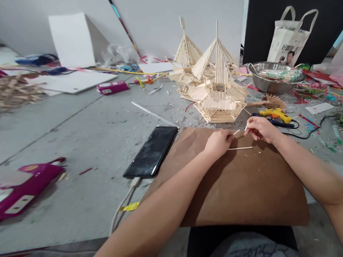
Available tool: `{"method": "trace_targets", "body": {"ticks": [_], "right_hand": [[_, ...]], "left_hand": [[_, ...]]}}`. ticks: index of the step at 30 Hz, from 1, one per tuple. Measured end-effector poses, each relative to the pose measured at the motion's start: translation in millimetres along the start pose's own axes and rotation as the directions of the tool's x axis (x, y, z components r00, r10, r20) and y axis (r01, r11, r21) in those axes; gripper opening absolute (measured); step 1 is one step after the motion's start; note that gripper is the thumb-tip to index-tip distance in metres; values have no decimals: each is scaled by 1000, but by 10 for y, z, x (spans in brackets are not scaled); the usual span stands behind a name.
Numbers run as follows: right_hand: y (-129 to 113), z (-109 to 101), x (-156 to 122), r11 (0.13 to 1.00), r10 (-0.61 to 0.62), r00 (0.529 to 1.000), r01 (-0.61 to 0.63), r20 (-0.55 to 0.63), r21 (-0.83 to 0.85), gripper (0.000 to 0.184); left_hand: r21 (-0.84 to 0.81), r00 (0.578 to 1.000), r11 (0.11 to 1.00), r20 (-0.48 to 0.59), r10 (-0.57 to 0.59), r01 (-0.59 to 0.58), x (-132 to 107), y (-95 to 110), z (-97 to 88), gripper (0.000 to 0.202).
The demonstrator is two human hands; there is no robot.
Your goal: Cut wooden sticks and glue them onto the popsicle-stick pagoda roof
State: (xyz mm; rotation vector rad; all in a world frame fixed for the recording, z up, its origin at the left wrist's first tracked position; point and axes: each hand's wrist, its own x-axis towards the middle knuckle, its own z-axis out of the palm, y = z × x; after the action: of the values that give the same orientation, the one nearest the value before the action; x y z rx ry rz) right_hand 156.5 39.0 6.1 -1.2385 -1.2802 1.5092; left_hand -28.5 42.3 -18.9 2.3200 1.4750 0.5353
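Note:
My left hand (220,143) is closed on a short thin wooden stick (236,132), whose tip pokes out to the right. Facing it, my right hand (259,129) pinches another small wooden stick piece (246,127) between thumb and fingers. A small gap separates the two pieces. Below them a longer wooden stick (240,148) lies on the brown board (243,190), with a few crumbs beside it. Just beyond the board stands a model pavilion (220,101) built of thin sticks, with pointed roofs.
A phone (152,150) on a cable lies left of the board. A yellow glue gun (276,114) rests to the right, near a metal bowl (268,86). Purple packaged tools (27,187) lie at left, a clear glue stick (153,115) behind the phone, scraps at far right.

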Motion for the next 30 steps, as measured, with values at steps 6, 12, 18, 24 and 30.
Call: {"method": "trace_targets", "body": {"ticks": [6, 12, 18, 24, 30], "right_hand": [[21, 98, -26, 996, -27, 998, 22, -59, -84, 14], [28, 135, -67, 993, -19, 999, 15, 30, 118, 15], [97, 216, -91, 960, 50, 982, -98, 183, 263, 12], [32, 310, -136, 998, -41, 999, 42, -28, 42, 21], [-201, 317, -134, 857, -436, 896, 384, -87, -344, 23]], "left_hand": [[-18, 991, 1000, -134, 8, -10, 14, 17, 42, 35], [-227, 918, 919, -311, 245, -322, -67, 36, 25, 28], [-299, 825, 828, -478, 300, -475, -72, 56, 35, 20], [-351, 872, 869, -461, 164, -349, -107, 102, -40, 20], [-303, 942, 941, -331, 46, -153, 22, 199, -199, 17]]}}
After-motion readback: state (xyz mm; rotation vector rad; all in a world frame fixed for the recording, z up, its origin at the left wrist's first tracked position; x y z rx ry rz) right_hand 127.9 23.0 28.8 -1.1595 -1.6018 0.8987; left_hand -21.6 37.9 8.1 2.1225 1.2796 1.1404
